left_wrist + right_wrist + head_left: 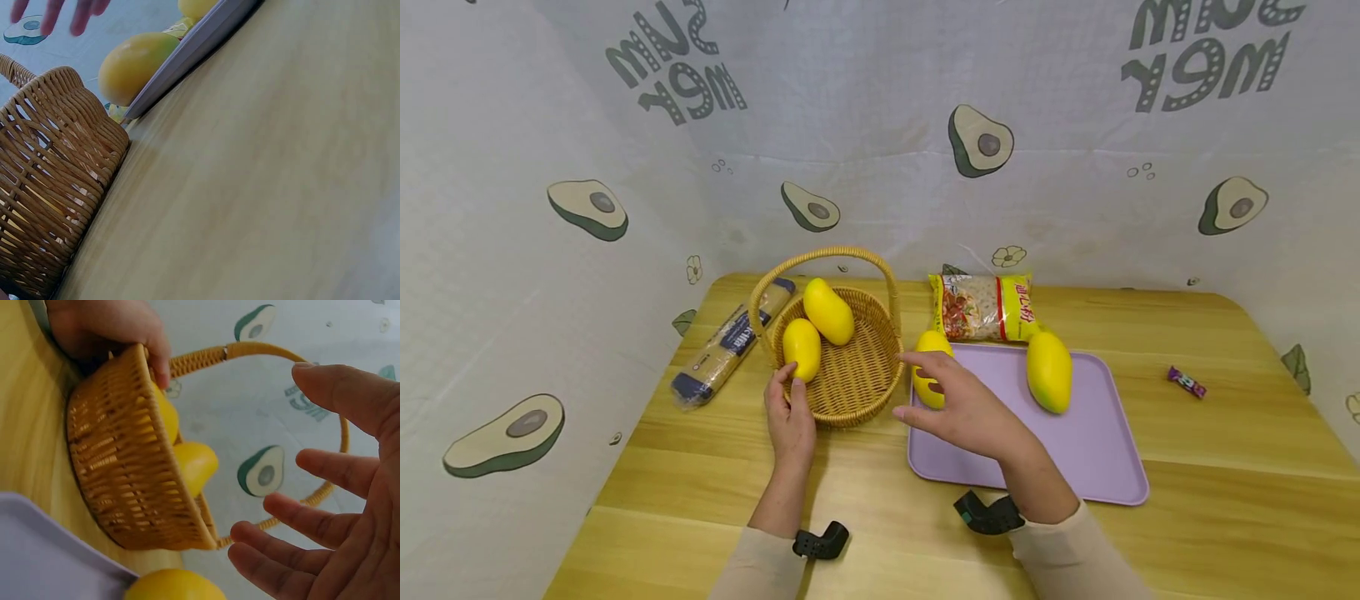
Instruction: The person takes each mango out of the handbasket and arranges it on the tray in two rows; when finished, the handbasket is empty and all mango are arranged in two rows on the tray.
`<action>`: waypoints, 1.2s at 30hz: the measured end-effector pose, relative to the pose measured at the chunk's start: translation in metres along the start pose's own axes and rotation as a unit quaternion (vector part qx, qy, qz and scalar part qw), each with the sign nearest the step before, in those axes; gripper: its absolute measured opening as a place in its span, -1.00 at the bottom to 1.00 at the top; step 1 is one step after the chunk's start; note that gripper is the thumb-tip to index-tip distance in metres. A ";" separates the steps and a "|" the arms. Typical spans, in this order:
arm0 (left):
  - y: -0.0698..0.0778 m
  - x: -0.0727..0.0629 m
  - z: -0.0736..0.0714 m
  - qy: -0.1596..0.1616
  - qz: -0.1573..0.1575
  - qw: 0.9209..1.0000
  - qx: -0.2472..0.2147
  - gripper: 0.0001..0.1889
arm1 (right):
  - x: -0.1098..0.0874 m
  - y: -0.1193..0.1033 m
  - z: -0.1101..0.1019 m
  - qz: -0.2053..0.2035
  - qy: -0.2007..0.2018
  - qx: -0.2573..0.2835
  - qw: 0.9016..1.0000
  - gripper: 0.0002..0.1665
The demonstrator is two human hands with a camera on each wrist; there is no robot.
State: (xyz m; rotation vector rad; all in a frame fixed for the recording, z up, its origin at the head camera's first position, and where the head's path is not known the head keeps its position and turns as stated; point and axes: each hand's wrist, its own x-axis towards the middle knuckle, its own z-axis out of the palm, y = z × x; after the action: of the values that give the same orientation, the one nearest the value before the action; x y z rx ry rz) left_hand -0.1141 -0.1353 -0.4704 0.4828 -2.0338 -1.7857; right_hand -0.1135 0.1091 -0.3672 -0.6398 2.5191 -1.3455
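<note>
Basket (857,375) holds two mangoes (829,312); R hand (958,408), fingers spread, hovers just right of it, L hand (792,425) at its near-left edge (can't tell if pinching), pref. steadying w/ light touch.

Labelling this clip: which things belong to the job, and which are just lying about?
Likely in the job:
basket, left hand at its rim
two mangoes inside it
tray
left mango, by the right hand
right mango, on the tray

Likely just lying about:
yellow food bag behind the tray
long packet left of the basket
purple sweet far right
</note>
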 end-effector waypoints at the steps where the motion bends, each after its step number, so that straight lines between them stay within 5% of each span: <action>1: 0.000 0.000 0.000 0.001 0.005 1.000 -0.001 -0.67 | 0.003 -0.002 0.005 -0.004 -0.001 0.002 1.000 -0.15; 6: -0.002 0.002 0.000 0.009 0.024 1.000 -0.003 -0.65 | 0.020 -0.012 0.028 -0.022 0.011 0.024 0.999 -0.18; 18: 0.001 0.005 -0.004 0.004 0.009 1.000 0.001 -0.58 | 0.074 -0.027 0.077 -0.031 0.045 0.036 0.998 -0.16; 24: 0.000 0.006 -0.004 0.015 0.019 1.000 0.001 -0.55 | 0.102 -0.034 0.090 -0.009 0.037 0.034 0.999 -0.16; 36: -0.001 0.003 -0.002 0.005 -0.015 1.000 0.001 -0.50 | 0.138 -0.026 0.108 0.000 0.022 0.029 0.999 -0.15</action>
State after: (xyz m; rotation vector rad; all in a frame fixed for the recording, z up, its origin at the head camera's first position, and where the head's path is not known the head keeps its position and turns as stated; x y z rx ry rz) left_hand -0.1158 -0.1385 -0.4709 0.5236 -2.0325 -1.7941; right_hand -0.1869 -0.0481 -0.4040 -0.6037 2.5037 -1.4435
